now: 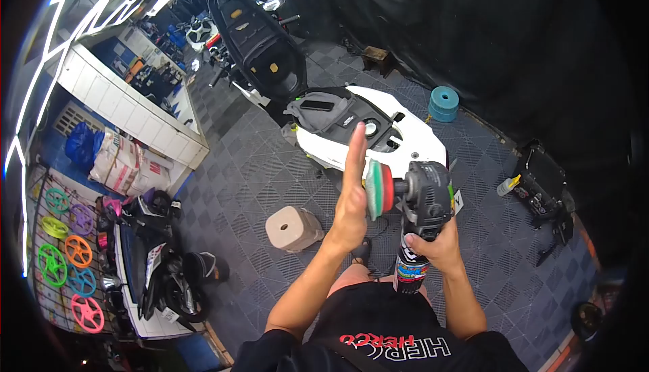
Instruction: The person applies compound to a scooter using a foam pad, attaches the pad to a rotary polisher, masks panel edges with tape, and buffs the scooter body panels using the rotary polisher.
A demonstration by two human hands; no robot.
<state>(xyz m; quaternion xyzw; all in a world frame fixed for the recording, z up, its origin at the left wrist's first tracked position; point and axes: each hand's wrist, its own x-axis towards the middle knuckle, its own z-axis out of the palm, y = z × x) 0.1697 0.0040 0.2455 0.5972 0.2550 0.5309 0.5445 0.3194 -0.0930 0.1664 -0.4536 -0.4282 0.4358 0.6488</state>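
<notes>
On the floor (233, 189): a white scooter (420, 143) is parked in the middle part, well in from the edges, just past the two hands.
Right hand (439, 247): wrapped tight around the grip of a black power tool (430, 193), holding it up over the floor.
Left hand (349, 213): open and flat, fingers up, holding nothing, right by the round pad (376, 189); I can't tell if they touch.
Round pad: green and fuzzy, on the tool's front, tipped up on its side, not on the scooter.
How far along: the seat (257, 40) looks tipped up, so that part seems done. The pad is off the white body, and I can't tell how much of it has been worked on.
Stool (294, 228): beige, beside the scooter.
Floor's edge by the black curtain (541, 54): a blue round stack (444, 103) and a bottle (504, 187) with a yellow top.
</notes>
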